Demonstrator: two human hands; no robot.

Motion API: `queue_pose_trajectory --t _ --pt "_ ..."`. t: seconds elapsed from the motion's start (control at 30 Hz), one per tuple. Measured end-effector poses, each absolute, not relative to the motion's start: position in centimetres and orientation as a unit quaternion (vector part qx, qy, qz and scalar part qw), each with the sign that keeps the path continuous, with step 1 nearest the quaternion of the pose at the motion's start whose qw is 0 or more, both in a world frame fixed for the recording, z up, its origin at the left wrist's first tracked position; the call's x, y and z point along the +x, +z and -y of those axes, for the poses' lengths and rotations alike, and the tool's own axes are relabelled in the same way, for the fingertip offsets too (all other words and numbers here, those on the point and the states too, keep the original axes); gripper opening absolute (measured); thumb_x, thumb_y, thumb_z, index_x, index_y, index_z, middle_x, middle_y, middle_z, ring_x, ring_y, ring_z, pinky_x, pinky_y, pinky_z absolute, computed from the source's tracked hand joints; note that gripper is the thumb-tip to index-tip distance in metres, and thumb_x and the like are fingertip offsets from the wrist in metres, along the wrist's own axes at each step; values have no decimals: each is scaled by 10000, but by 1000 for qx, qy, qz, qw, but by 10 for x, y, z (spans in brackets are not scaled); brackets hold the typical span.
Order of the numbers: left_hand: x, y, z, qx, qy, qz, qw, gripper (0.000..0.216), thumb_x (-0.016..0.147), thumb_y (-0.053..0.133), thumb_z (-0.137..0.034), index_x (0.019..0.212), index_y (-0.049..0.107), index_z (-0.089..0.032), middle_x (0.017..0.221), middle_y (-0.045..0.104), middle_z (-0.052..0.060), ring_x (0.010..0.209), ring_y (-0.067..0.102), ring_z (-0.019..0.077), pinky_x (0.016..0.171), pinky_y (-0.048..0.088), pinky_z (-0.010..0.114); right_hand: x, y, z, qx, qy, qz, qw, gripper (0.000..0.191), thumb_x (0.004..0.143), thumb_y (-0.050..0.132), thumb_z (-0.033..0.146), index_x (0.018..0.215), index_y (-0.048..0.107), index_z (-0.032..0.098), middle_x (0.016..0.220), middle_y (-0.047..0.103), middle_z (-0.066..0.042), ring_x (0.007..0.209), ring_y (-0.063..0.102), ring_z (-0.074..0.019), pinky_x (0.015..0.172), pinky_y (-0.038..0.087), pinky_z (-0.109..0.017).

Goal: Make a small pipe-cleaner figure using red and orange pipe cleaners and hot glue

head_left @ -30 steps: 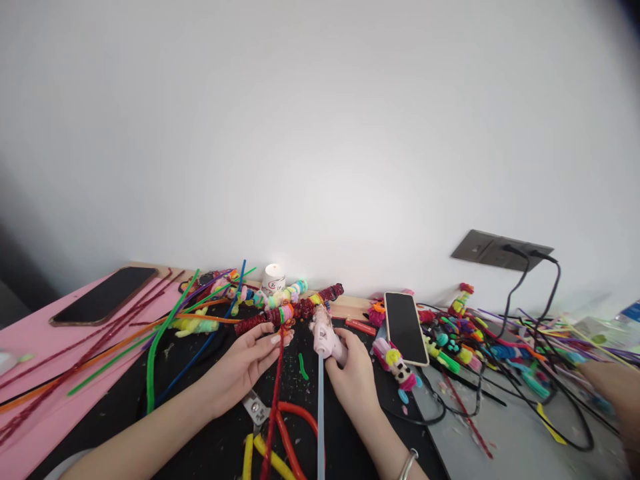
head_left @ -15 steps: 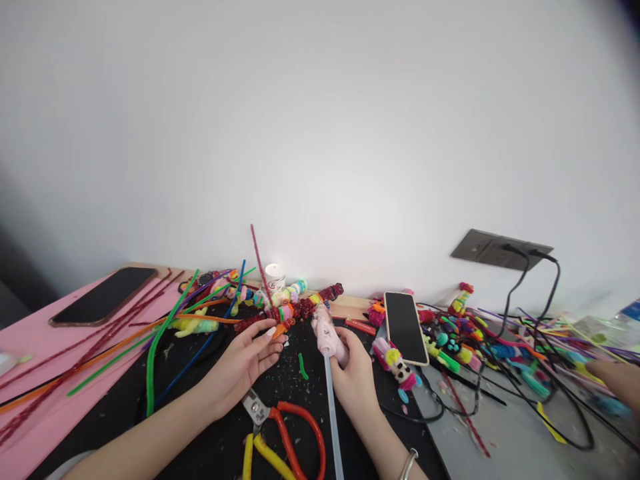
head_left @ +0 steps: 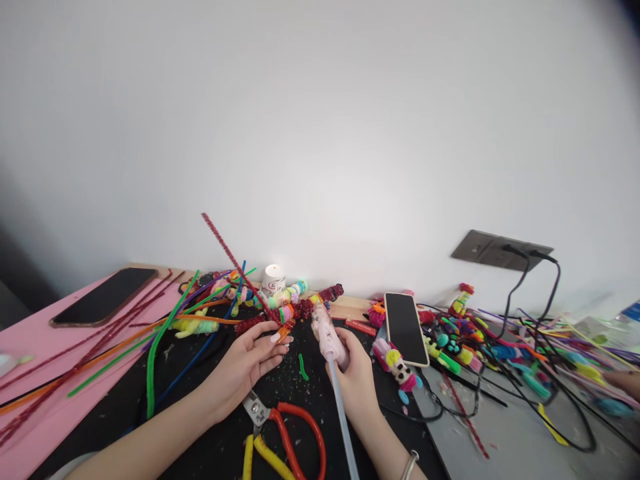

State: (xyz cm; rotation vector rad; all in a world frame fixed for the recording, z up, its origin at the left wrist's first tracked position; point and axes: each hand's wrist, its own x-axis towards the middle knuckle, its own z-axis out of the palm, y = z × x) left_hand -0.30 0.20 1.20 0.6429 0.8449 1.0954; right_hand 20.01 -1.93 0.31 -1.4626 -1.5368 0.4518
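My left hand (head_left: 245, 367) pinches a small orange pipe-cleaner piece (head_left: 284, 332) between thumb and fingers. A long dark red pipe cleaner (head_left: 225, 247) rises from it, slanting up to the left. In my right hand (head_left: 356, 370) is a pale pink glue gun (head_left: 327, 339), its nozzle pointing away from me towards the pipe-cleaner figures. A translucent glue stick (head_left: 344, 417) sticks out of its back end. Below my hands lie cutters (head_left: 257, 415) with one red and one yellow handle. Between the hands, a short green pipe-cleaner scrap (head_left: 303, 367) rests on the black mat (head_left: 295, 393).
Finished pipe-cleaner figures (head_left: 397, 370) and loose stems crowd both sides. A white-framed phone (head_left: 406, 328) lies right, a dark phone (head_left: 105, 297) left on pink board. A paper cup (head_left: 273, 279) stands behind. Black cables (head_left: 543, 313) hang from a wall socket. Another person's hand (head_left: 624, 383) shows far right.
The dark red pipe cleaner has tipped to the left as my left hand turned the piece. The glue stick's rear end has swung right. The other person's hand has drawn back rightward.
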Motion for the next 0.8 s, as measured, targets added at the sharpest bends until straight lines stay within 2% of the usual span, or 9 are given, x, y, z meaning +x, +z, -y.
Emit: queue_pose_trajectory --t 0.1,0.27,0.47,0.57,0.8 --pt "-3 14 -2 290 505 -386 715 247 797 687 -130 1018 589 -179 890 755 60 757 702 106 705 563 179 199 9 22 -582 215 623 477 277 741 540 194 1005 620 171 903 697 -48 779 651 -212 709 515 -286" --pt "-3 15 -3 317 514 -404 687 321 752 738 -205 1038 595 -169 867 765 74 784 712 135 716 557 191 198 15 25 -537 244 627 510 231 783 538 239 950 681 169 865 716 -63 769 663 -218 710 538 -288" --pt "-5 8 -3 368 515 -427 646 340 756 731 -297 1035 602 -153 851 762 67 765 713 147 716 556 214 196 6 24 -536 283 621 496 213 725 557 274 859 687 172 765 709 -42 646 649 -202 595 551 -279" --pt "-4 8 -2 390 512 -435 630 339 753 728 -316 1024 611 -150 822 758 55 774 715 158 725 555 227 195 5 24 -526 281 639 485 181 728 555 265 808 694 181 723 696 -27 626 637 -191 601 549 -276" --pt "-3 18 1 408 506 -459 605 367 693 761 -342 972 639 -138 773 757 64 755 723 201 717 557 273 193 13 26 -506 290 671 458 228 769 542 230 883 733 179 739 717 -22 609 630 -184 599 547 -271"
